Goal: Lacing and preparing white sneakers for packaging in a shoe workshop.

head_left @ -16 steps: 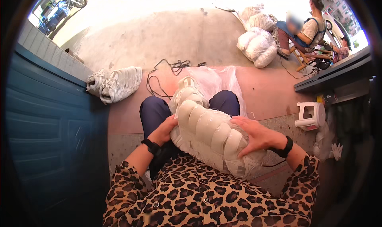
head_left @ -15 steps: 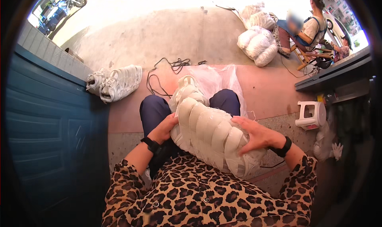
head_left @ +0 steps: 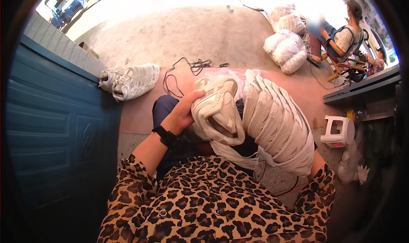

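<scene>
Left hand (head_left: pixel 184 111) clamps shoe upper (head_left: pixel 223 91) | my right hand, behind stack (head_left: pixel 277 119), unreadable | likely arranging; next calls for steady support

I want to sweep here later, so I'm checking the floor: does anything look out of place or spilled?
Mainly the black cord: it lies in loose, tangled loops on the floor ahead rather than neatly coiled. What looks like a white glove lies near the white stool at right. No spill is visible.

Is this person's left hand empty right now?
No, the left hand holds a cream shoe upper by its left side, the thumb lying over the edge.
</scene>
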Demonstrator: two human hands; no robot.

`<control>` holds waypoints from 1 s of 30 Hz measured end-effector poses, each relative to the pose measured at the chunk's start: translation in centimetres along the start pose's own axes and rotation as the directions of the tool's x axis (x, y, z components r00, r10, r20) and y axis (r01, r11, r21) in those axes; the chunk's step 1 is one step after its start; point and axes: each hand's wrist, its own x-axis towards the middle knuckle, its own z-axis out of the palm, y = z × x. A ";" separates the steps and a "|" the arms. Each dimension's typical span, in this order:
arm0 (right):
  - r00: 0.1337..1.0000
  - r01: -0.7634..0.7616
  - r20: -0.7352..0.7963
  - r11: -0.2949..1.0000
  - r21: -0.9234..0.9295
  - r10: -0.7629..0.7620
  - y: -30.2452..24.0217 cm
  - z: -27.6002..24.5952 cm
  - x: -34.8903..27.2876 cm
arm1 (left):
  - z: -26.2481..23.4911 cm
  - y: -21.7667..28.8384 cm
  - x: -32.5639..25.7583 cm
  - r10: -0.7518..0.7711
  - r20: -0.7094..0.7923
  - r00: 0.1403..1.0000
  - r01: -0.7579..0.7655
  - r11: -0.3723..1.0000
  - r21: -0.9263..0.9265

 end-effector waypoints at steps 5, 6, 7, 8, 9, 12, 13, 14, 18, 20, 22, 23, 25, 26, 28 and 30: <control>0.996 0.080 -0.039 0.996 0.030 -0.079 3.4 -2.6 -0.5 | 1.0 -0.6 0.4 -0.048 0.025 0.999 0.045 0.991 0.126; 0.994 0.097 -0.049 0.994 0.056 -0.094 4.0 -3.1 -0.4 | 1.1 -0.7 0.2 -0.055 0.012 0.998 0.053 0.991 0.120; 0.993 0.110 -0.054 0.991 0.076 -0.106 4.6 -3.5 -0.3 | 1.0 -0.7 -0.2 -0.067 0.047 0.997 0.062 0.993 0.099; 0.991 0.125 -0.055 0.987 0.103 -0.120 5.1 -3.9 -0.2 | 1.0 -0.6 -0.6 -0.083 0.038 0.996 0.080 0.993 0.087; 0.989 0.140 -0.060 0.982 0.127 -0.133 5.7 -4.3 0.0 | 0.7 -0.2 -1.2 -0.074 0.078 0.994 0.070 0.996 0.057; 0.984 0.177 -0.064 0.967 0.184 -0.168 6.8 -5.2 0.4 | 0.3 1.5 -2.5 -0.022 0.048 0.999 0.019 0.998 0.062; 0.982 0.186 -0.061 0.962 0.200 -0.177 7.1 -5.5 0.6 | 0.3 2.2 -2.8 0.044 -0.006 0.999 -0.043 0.990 0.135; 0.981 0.194 -0.060 0.958 0.211 -0.185 7.3 -5.7 0.6 | 0.5 2.8 -3.0 0.045 -0.018 0.999 -0.042 0.989 0.143; 0.978 0.206 -0.041 0.950 0.235 -0.202 7.5 -5.7 0.5 | 2.3 3.1 -3.3 0.391 -0.091 0.916 -0.367 0.907 0.204; 0.979 0.203 -0.027 0.952 0.229 -0.203 7.2 -5.4 0.0 | 3.3 1.3 -3.3 0.451 -0.088 0.888 -0.402 0.855 0.326; 0.980 0.199 -0.019 0.958 0.208 -0.200 6.7 -4.8 -0.7 | 3.8 -2.4 -3.6 0.346 0.002 0.938 -0.321 0.867 0.381; 0.982 0.188 -0.024 0.967 0.175 -0.186 6.3 -4.5 -1.2 | 3.9 -4.1 -3.9 0.240 -0.023 0.971 -0.209 0.886 0.414; 0.989 0.147 -0.041 0.986 0.077 -0.144 5.7 -3.7 -2.3 | 3.2 -5.8 -4.5 0.124 -0.112 0.986 -0.079 0.936 0.342; 0.990 0.130 -0.052 0.991 0.026 -0.128 5.3 -3.2 -2.8 | 2.7 -6.2 -4.6 0.077 -0.116 0.990 -0.041 0.957 0.286; 0.993 0.087 -0.075 0.994 -0.072 -0.093 4.8 -2.1 -3.4 | 1.8 -7.2 -4.7 0.039 -0.123 0.992 -0.006 0.966 0.259; 0.995 0.031 -0.089 0.995 -0.098 -0.040 4.3 -0.9 -3.4 | 1.0 -7.7 -4.1 0.030 -0.115 0.993 -0.004 0.976 0.219</control>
